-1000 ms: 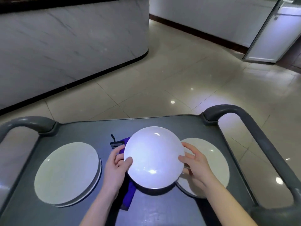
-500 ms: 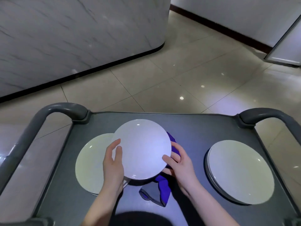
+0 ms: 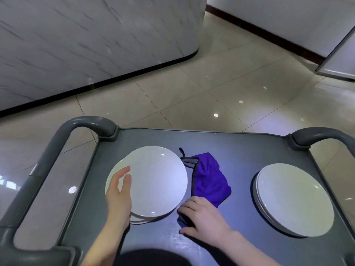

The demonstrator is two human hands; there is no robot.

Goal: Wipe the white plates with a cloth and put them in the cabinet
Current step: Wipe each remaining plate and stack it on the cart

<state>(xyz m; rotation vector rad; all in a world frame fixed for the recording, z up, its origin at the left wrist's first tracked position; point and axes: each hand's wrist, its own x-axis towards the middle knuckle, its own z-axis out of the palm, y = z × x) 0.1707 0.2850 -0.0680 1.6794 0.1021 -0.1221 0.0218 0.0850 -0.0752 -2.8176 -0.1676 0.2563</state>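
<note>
A white plate (image 3: 159,181) lies slightly off-centre on top of the left stack of plates (image 3: 113,177) on the grey cart (image 3: 240,150). My left hand (image 3: 120,196) rests at this plate's left rim, fingers straight over its edge. A purple cloth (image 3: 209,179) with a dark border is crumpled in the middle of the cart. My right hand (image 3: 203,217) grips the cloth's near end between curled fingers and thumb. A second stack of white plates (image 3: 294,198) sits on the cart's right side, away from both hands.
Curved grey cart handles rise at the left (image 3: 57,150) and the right (image 3: 322,137). A marble-faced counter (image 3: 86,45) stands beyond on the tiled floor (image 3: 211,89). A white door panel (image 3: 338,60) shows at the far right.
The plate held in both hands has come down onto the left stack. My right hand has left the plate and taken hold of the purple cloth's near end.
</note>
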